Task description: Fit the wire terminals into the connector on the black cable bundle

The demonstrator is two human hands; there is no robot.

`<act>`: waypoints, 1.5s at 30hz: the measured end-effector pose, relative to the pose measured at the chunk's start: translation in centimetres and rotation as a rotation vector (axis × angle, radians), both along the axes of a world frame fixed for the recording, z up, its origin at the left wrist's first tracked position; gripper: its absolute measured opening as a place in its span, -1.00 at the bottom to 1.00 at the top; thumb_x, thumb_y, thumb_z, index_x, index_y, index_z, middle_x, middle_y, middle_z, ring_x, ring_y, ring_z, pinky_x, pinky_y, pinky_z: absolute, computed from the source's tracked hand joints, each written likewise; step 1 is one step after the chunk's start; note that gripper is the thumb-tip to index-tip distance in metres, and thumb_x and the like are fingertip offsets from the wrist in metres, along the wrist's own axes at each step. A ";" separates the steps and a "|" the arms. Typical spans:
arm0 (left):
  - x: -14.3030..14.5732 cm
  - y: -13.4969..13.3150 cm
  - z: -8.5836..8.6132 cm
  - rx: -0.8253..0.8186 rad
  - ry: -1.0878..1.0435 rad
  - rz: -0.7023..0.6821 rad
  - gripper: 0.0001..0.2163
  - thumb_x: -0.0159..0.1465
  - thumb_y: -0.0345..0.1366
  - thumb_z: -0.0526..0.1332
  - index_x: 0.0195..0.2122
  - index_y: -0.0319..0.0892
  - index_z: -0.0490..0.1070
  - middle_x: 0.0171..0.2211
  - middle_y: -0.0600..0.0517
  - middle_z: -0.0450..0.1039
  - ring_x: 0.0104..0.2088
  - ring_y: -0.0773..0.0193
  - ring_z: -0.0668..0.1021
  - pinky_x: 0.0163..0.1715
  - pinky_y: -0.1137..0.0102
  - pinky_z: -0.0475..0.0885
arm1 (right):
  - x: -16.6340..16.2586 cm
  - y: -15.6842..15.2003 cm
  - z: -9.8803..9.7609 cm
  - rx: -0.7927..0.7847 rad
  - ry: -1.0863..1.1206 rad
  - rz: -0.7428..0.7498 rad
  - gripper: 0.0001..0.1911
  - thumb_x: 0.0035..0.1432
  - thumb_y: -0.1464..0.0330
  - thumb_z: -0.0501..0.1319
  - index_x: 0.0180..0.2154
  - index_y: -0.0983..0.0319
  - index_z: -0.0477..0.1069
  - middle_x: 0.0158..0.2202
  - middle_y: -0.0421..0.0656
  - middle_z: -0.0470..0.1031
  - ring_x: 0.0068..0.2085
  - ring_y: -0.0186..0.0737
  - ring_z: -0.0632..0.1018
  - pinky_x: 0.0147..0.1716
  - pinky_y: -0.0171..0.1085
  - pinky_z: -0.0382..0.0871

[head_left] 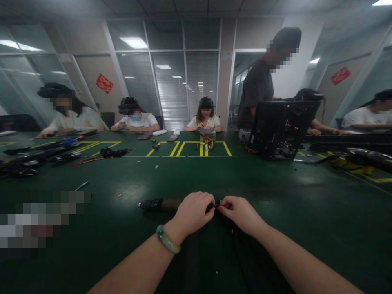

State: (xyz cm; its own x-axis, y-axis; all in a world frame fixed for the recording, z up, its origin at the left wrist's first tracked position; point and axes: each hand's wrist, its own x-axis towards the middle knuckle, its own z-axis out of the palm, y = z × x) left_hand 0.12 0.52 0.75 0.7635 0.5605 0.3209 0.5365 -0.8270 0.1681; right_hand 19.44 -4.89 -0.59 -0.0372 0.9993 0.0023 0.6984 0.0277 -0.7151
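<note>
My left hand point(192, 213) and my right hand point(240, 212) meet near the front of the green table point(275, 204), both pinched closed on a small dark part point(216, 204) between the fingertips. I cannot make out what that part is. A dark tube-shaped tool point(159, 204) lies on the table just left of my left hand, partly hidden by it. Dark straps or cables point(191, 257) run from under my hands toward me. A green bangle point(167, 240) sits on my left wrist.
A black open computer case point(280, 128) stands at the back right with a person standing behind it. Several seated people work along the far and side edges. Cable bundles point(104, 154) and tools lie at left, a small box with wires point(207, 136) by the yellow floor-style markings.
</note>
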 end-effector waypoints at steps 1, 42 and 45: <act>0.0 0.0 0.0 -0.001 -0.002 -0.001 -0.94 0.26 -0.33 0.20 -0.25 -0.13 0.37 -0.28 0.07 0.43 -0.25 0.22 0.47 -0.23 0.31 0.33 | 0.0 0.0 0.0 -0.002 -0.001 0.009 -0.84 0.22 0.30 0.19 -0.28 0.21 0.51 -0.35 -0.20 0.57 -0.35 -0.25 0.53 -0.40 -0.35 0.28; 0.1 0.6 -1.0 0.017 -0.003 -0.106 -0.99 0.28 -0.35 0.22 -0.28 -0.12 0.43 -0.28 0.06 0.46 -0.20 0.21 0.46 -0.18 0.32 0.33 | 0.3 -0.1 -0.3 -0.076 -0.032 0.040 -0.85 0.13 0.27 0.27 -0.25 0.14 0.55 -0.33 -0.23 0.59 -0.34 -0.23 0.56 -0.42 -0.36 0.26; 0.0 0.7 -0.9 0.013 -0.017 -0.126 -0.98 0.28 -0.36 0.22 -0.27 -0.13 0.43 -0.28 0.05 0.47 -0.19 0.20 0.46 -0.16 0.31 0.33 | 0.6 -0.1 -0.4 -0.102 -0.034 0.019 -0.84 0.17 0.25 0.23 -0.29 0.17 0.54 -0.37 -0.22 0.58 -0.37 -0.24 0.56 -0.46 -0.36 0.24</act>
